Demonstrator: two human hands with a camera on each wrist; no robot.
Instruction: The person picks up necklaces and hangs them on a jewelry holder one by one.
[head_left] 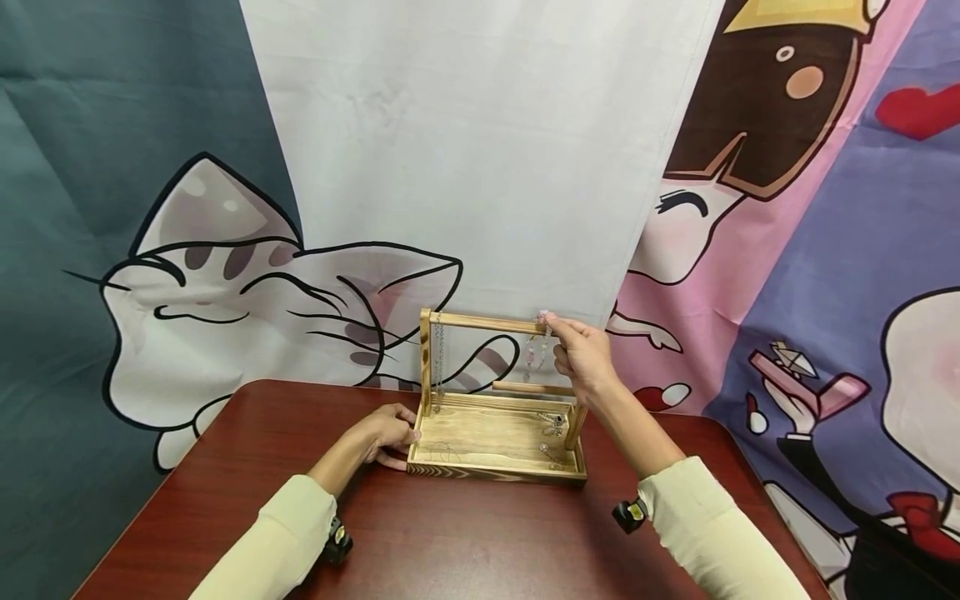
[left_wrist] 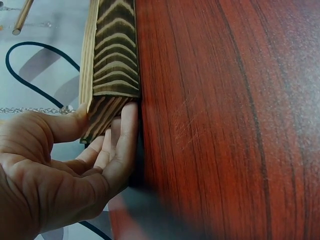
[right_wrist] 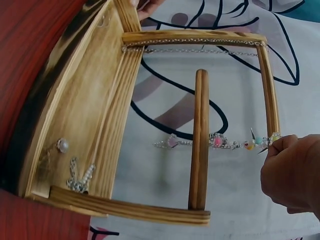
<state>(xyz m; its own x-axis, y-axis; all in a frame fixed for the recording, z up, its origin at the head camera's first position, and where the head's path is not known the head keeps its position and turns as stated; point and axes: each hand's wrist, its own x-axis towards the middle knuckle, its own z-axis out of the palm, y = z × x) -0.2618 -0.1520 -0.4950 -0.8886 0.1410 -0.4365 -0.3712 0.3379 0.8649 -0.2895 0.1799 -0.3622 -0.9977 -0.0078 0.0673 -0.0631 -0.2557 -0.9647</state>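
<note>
A wooden jewelry stand [head_left: 487,433] with a shallow tray and raised bars sits on the table. My left hand [head_left: 386,432] holds the tray's left end; in the left wrist view, its thumb lies on the rim and its fingers are against the side and lower edge. At the top bar, my right hand [head_left: 583,354] pinches a beaded bracelet [right_wrist: 218,141] with pink, clear and coloured beads, which hangs down over the bar. A silver chain necklace [head_left: 438,358] hangs near the left post. Inside the tray are a sparkling silver piece [right_wrist: 80,177] and a pearl-like piece [right_wrist: 62,145].
A shorter lower bar [right_wrist: 200,135] juts out from the stand's right post. Thin fine chain or wire [head_left: 442,451] lies at the tray's left. The reddish-brown table [head_left: 465,533] ends just behind the stand, where a printed cloth [head_left: 480,167] hangs.
</note>
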